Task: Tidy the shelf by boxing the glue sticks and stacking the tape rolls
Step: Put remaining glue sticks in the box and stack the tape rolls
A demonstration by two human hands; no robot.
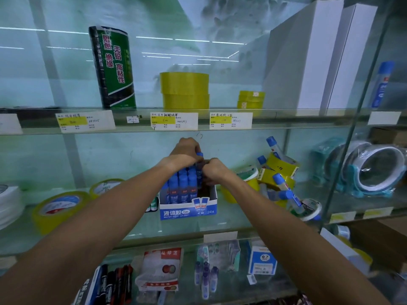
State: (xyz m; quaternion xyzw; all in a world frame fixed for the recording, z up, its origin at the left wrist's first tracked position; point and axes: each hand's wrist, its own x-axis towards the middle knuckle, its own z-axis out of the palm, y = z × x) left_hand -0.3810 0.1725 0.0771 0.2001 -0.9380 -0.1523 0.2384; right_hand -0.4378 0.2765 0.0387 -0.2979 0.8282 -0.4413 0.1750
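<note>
While hands [198, 164] over it, box [187, 211] half-full of glue sticks [180, 188].

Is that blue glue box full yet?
Not full. The glue box has upright glue sticks on its left, an empty gap at right.

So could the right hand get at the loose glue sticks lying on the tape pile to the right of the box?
Probably yes: the right hand is beside the glue sticks, which lie exposed on top, nothing between.

Glue box [187, 211]: "液体胶", "24支" (blue front); small box [263, 260]: "0.7"
</note>
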